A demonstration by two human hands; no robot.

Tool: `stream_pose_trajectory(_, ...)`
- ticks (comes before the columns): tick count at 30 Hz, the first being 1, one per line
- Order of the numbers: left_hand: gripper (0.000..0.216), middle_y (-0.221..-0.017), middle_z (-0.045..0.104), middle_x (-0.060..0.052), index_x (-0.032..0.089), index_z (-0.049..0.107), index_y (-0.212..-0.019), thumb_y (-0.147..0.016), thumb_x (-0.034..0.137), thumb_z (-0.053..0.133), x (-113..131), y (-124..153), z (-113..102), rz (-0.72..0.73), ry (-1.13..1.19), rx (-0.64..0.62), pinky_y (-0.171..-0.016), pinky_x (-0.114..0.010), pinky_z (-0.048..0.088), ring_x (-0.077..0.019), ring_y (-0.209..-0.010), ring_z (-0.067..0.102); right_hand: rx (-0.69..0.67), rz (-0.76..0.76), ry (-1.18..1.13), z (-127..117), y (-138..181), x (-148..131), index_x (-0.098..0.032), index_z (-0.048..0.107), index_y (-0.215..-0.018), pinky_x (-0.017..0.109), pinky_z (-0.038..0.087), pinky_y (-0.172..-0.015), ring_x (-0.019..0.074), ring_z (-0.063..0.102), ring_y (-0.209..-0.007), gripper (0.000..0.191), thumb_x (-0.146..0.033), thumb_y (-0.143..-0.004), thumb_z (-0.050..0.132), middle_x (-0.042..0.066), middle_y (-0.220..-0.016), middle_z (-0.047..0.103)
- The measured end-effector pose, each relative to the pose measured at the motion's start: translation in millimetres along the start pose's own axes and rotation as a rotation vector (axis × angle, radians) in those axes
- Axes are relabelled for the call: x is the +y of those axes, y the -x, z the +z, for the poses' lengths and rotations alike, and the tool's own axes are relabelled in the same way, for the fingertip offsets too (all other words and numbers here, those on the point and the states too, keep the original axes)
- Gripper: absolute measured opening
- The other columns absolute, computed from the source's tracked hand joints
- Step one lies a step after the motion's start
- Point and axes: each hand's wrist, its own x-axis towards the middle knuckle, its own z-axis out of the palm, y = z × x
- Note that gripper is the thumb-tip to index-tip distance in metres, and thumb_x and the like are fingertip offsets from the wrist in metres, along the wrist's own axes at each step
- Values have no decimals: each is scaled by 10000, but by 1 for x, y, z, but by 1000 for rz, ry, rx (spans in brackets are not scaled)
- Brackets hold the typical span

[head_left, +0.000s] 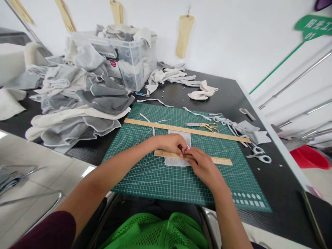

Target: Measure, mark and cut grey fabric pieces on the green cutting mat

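Observation:
My left hand (pixel 174 143) and my right hand (pixel 203 165) meet over a piece of light grey cloth (pixel 176 162) on the green cutting mat (pixel 145 176). Both have their fingers pinched together, the tips almost touching; whatever is between them is too small and hidden to name. Under the fingers a short wooden ruler (pixel 220 160) lies across the cloth. Beyond it, a long wooden ruler (pixel 155 125) crosses the cloth's far end. Gold-handled scissors (pixel 204 125) rest on the mat past the long ruler.
A large heap of grey and white cloths (pixel 77 100) lies at the left, beside a clear plastic box (pixel 135 62) full of fabric. White-handled scissors (pixel 260 154) and cloth scraps (pixel 249 129) lie at the right. Cut strips (pixel 168 76) are piled at the back.

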Motion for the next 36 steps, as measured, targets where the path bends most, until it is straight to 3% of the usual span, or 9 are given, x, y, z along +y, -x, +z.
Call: stream_pose_trajectory(36, 57, -781, 724, 34, 199, 762, -792, -753, 158, 769, -2, 0, 1, 8, 79, 17, -689, -233, 401, -114, -715, 622, 14, 41, -47, 3, -2, -2, -263, 646, -1106, 396, 510, -915, 238, 648, -1029, 270, -103, -914, 543, 62, -1119, 675)
